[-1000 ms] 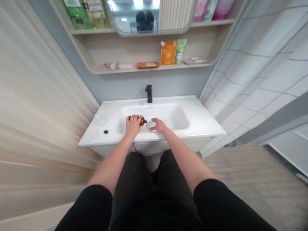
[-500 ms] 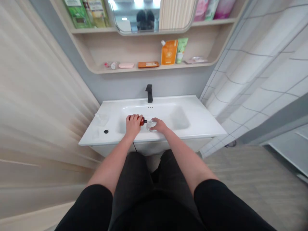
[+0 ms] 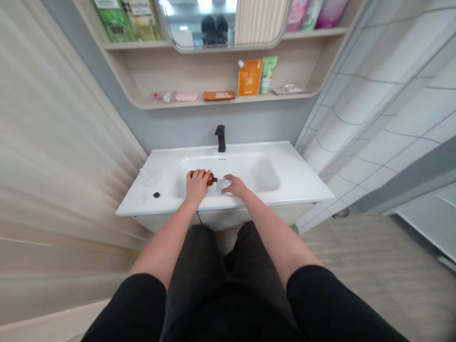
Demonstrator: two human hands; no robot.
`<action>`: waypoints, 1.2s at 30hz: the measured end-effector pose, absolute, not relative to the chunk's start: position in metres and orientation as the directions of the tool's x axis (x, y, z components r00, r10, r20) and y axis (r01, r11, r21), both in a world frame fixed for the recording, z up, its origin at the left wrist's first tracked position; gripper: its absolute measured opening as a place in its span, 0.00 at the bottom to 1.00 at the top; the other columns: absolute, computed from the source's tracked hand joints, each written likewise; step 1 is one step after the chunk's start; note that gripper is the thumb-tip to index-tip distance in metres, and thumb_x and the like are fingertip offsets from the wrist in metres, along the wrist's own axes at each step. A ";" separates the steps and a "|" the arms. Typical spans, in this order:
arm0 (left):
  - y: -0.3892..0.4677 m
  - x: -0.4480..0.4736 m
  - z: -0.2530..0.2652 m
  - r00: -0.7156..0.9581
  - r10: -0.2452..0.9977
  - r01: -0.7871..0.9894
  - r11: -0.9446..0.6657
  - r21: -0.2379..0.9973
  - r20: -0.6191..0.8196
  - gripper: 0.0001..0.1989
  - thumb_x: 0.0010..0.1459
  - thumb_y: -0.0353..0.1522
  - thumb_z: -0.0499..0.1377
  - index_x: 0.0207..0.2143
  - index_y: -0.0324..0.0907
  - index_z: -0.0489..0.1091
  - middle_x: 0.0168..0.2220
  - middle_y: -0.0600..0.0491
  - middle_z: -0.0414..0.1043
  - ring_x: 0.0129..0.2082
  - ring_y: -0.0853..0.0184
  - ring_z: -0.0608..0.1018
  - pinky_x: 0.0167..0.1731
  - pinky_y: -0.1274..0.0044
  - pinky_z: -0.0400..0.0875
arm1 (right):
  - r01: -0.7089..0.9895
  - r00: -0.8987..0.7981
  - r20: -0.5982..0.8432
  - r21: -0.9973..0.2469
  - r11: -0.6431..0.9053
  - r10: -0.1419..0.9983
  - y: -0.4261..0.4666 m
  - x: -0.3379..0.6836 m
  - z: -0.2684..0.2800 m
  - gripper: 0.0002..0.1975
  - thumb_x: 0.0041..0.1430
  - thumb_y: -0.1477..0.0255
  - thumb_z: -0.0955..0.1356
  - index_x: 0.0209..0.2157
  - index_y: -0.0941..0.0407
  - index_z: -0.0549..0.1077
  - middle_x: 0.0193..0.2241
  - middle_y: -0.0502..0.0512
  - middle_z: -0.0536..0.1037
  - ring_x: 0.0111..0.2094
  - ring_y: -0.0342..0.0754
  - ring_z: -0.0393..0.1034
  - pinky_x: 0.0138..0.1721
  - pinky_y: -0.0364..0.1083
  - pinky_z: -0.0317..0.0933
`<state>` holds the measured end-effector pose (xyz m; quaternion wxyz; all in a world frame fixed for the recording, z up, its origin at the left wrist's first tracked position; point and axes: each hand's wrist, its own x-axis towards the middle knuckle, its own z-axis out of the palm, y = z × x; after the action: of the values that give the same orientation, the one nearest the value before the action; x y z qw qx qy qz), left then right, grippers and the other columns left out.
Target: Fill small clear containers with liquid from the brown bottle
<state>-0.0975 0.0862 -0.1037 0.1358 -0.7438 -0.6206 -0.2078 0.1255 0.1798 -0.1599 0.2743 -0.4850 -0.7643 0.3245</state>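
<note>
Over the near part of the white sink (image 3: pixel 245 164), my left hand (image 3: pixel 196 184) is wrapped round a reddish-brown bottle (image 3: pixel 210 179). The bottle lies tilted on its side, its dark neck pointing right. My right hand (image 3: pixel 234 185) grips a small clear container (image 3: pixel 223 185), and the bottle's neck is right at it. Whether the two touch, and whether liquid runs between them, I cannot make out. A small black round cap (image 3: pixel 156 194) lies on the counter to the left of the sink.
A black faucet (image 3: pixel 221 138) rises behind the sink. Clear, see-through items (image 3: pixel 150 177) stand at the counter's left end. Above, a shelf (image 3: pixel 171 103) bears an orange pouch (image 3: pixel 250 77), a green tube (image 3: pixel 268 74) and other small packages, below a mirror (image 3: pixel 199 28).
Both hands stay in place with the bottle and the clear container. Only a slight shift of the whole view shows.
</note>
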 end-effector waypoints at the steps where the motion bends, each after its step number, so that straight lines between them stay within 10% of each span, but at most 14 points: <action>1: 0.086 -0.098 -0.104 0.144 0.867 0.980 -0.193 0.055 0.477 0.28 0.69 0.27 0.53 0.69 0.48 0.70 0.64 0.40 0.76 0.66 0.47 0.70 0.67 0.52 0.56 | 0.565 -0.380 0.101 -0.762 0.317 0.920 0.180 0.125 -0.160 0.41 0.41 0.69 0.86 0.59 0.52 0.79 0.57 0.58 0.84 0.58 0.61 0.80 0.64 0.58 0.71; 36: 0.091 -0.096 -0.106 -0.079 0.923 0.983 0.010 0.182 0.375 0.30 0.61 0.46 0.69 0.60 0.42 0.70 0.54 0.38 0.83 0.53 0.47 0.84 0.70 0.58 0.59 | 0.137 -0.285 0.145 -0.972 0.190 0.947 0.152 0.167 -0.125 0.35 0.43 0.58 0.80 0.51 0.49 0.67 0.54 0.57 0.77 0.50 0.57 0.77 0.44 0.53 0.78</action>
<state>-0.0958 0.0906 -0.1061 0.0747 -0.6744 -0.7068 -0.2000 0.1668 0.1520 -0.1252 0.4246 -0.4210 -0.6441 0.4771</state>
